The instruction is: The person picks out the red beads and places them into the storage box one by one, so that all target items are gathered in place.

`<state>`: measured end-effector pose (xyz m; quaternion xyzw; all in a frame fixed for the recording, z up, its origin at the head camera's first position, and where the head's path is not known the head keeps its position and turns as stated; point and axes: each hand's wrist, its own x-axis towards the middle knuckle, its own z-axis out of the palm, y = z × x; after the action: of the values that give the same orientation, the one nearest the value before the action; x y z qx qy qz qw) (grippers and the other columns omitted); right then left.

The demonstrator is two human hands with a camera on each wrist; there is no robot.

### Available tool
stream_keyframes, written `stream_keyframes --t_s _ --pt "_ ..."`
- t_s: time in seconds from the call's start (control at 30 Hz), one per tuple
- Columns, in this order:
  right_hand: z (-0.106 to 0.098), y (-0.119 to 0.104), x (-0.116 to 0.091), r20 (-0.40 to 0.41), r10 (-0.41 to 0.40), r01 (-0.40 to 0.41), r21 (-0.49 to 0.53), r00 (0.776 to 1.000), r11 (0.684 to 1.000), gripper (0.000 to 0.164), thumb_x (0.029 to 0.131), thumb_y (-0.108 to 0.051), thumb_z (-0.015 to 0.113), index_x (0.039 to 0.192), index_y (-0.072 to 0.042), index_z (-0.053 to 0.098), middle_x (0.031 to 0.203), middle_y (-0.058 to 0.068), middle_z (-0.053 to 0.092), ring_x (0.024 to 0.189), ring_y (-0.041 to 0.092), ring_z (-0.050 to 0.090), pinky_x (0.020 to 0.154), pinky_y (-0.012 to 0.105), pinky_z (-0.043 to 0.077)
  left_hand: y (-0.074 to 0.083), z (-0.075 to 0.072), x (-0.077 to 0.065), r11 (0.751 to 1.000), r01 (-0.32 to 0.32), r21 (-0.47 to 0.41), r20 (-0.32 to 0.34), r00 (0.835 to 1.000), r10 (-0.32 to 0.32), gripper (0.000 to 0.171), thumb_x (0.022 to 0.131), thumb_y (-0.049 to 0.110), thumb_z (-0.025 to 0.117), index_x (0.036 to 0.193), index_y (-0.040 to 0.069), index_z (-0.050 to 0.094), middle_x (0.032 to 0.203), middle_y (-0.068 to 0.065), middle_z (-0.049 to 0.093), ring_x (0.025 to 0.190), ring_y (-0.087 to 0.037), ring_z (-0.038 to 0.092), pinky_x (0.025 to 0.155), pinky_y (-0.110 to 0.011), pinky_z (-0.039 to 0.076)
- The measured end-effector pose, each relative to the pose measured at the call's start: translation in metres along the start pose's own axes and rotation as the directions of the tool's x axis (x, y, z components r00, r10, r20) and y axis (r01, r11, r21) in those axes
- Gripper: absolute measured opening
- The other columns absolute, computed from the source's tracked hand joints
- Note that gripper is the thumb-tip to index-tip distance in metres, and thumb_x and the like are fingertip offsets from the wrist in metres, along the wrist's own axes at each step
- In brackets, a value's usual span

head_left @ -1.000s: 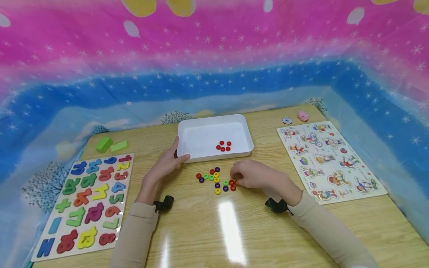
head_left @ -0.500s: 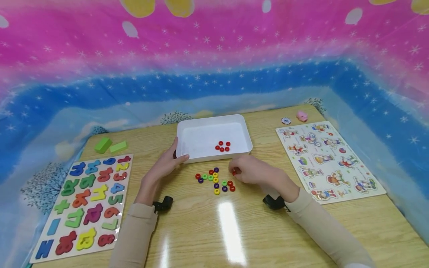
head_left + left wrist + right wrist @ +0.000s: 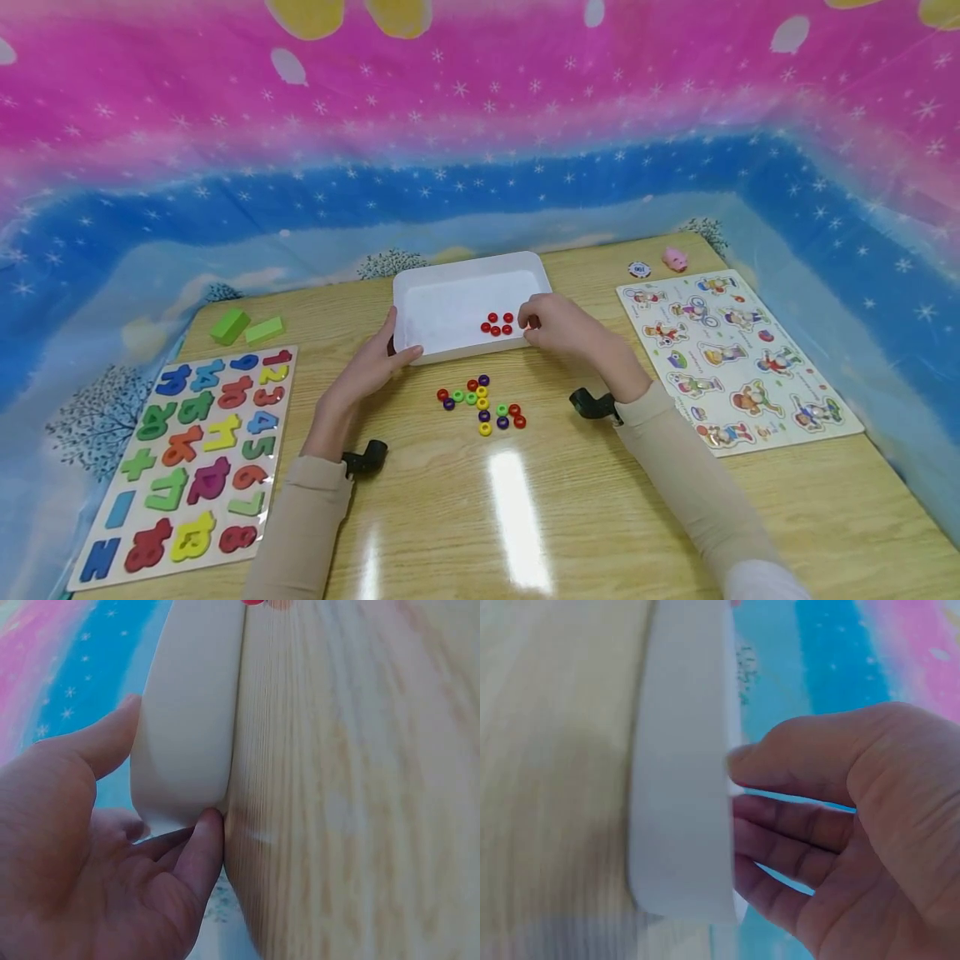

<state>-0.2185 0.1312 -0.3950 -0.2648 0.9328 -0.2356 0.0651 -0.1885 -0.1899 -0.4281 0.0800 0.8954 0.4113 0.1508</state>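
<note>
- Here, the left hand (image 3: 369, 367) holds the white tray (image 3: 446, 307) at its seven-o'clock corner, thumb and fingers spread.
- Right hand (image 3: 566, 327), fingers bent, at four o'clock; whether it pinches anything is hidden.
- Red rings (image 3: 495, 331) inside, toward five; mixed rings (image 3: 482, 403) outside at six.

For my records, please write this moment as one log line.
left hand: holds tray; right hand: at tray's right end; red beads: five visible inside

Right grip (image 3: 855, 817): fingers (image 3: 791, 851) run behind white tray (image 3: 682, 780), tips hidden, can't tell what they hold. Tray cut off by top edge, both wrist views. Bench (image 3: 555, 772) blurred, right wrist. Probably a red bead (image 3: 253, 601) cropped at left wrist top.
</note>
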Motion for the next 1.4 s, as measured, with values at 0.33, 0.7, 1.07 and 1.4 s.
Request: stream_keyframes --t_s 0.33,0.7,1.07,1.4 --pt "-0.003 0.010 0.005 -0.014 0.088 -0.087 0.052 0.996 0.995 0.021 0.090 -0.012 0.052 0.104 -0.007 0.067 0.095 0.006 0.062 0.081 0.019 0.051 0.072 0.031 0.044 0.004 0.000 -0.003 1.000 0.001 0.002 0.002 1.000 -0.001 0.089 0.091 0.051 0.050 0.148 0.023 -0.013 0.157 -0.001 -0.005 0.145 -0.025 0.005 0.115 -0.050 0.017" --pt "-0.009 0.006 0.001 -0.006 0.053 -0.052 0.073 0.999 0.996 0.023 0.090 -0.012 0.054 0.108 -0.008 0.067 0.098 0.005 0.065 0.083 0.018 0.054 0.072 0.031 0.047 0.020 -0.004 -0.011 0.999 0.012 -0.035 0.018 1.000 -0.011 0.090 0.091 0.047 0.051 0.149 0.018 -0.012 0.157 -0.003 -0.005 0.146 -0.024 0.004 0.115 -0.049 0.016" --pt "-0.013 -0.030 -0.029 0.038 -0.145 0.143 0.057 0.989 0.988 0.016 0.088 -0.012 0.060 0.100 -0.013 0.069 0.095 -0.002 0.066 0.080 0.012 0.055 0.071 0.027 0.048 -0.002 0.003 0.002 1.000 0.004 -0.013 -0.025 1.000 -0.004 0.088 0.090 0.051 0.051 0.147 0.029 -0.012 0.157 0.005 -0.003 0.146 -0.020 0.006 0.115 -0.048 0.018" --pt "0.024 -0.044 -0.041 0.253 -0.177 0.189 -0.025 0.951 0.982 0.012 0.087 -0.018 0.059 0.095 -0.019 0.069 0.083 -0.011 0.058 0.074 0.009 0.050 0.068 0.023 0.044 -0.001 0.002 0.000 0.999 -0.005 -0.039 -0.023 1.000 0.004 0.089 0.089 0.052 0.051 0.148 0.028 -0.011 0.156 0.007 -0.005 0.146 -0.019 0.003 0.116 -0.048 0.015"
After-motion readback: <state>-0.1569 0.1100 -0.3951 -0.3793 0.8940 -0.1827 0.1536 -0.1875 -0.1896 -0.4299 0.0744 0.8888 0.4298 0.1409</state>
